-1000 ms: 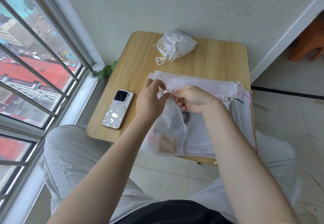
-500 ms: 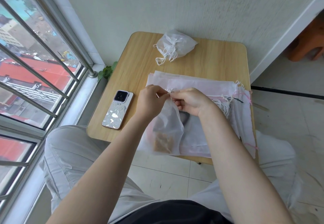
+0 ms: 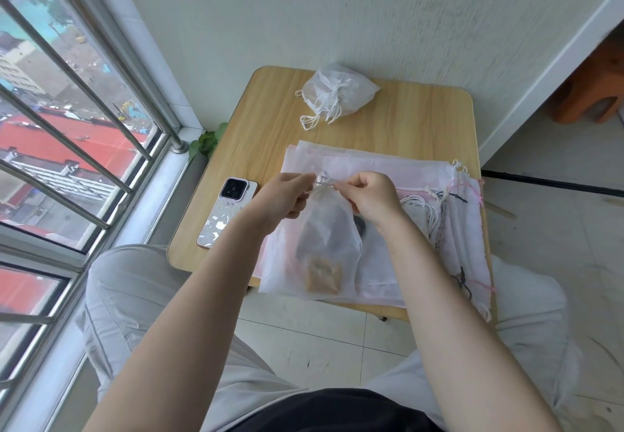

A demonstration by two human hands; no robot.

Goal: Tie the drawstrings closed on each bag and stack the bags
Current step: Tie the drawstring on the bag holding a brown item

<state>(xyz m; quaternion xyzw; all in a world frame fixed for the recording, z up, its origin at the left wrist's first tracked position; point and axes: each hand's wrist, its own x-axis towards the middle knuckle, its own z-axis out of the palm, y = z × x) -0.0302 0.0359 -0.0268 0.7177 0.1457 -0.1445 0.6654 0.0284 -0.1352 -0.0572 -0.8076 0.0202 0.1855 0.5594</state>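
A sheer white drawstring bag (image 3: 322, 252) with a dark item and a tan block inside hangs over the table's near edge. Its gathered neck is held up between my hands. My left hand (image 3: 282, 200) pinches the white drawstring on the left of the neck. My right hand (image 3: 369, 200) pinches the string on the right side. Under it lies a flat pile of sheer white and pink bags (image 3: 452, 229) with loose cords. A tied white bag (image 3: 339, 94) with looped strings sits at the table's far side.
A phone (image 3: 228, 212) lies camera-up on the left of the small wooden table (image 3: 415, 127). A barred window runs along the left, a white wall stands behind the table. My knees sit under the near edge. An orange stool (image 3: 594, 94) stands far right.
Both hands have drawn close together at the bag's neck and lifted slightly; the neck is now cinched tighter than a second ago. The other bags and phone have not moved.
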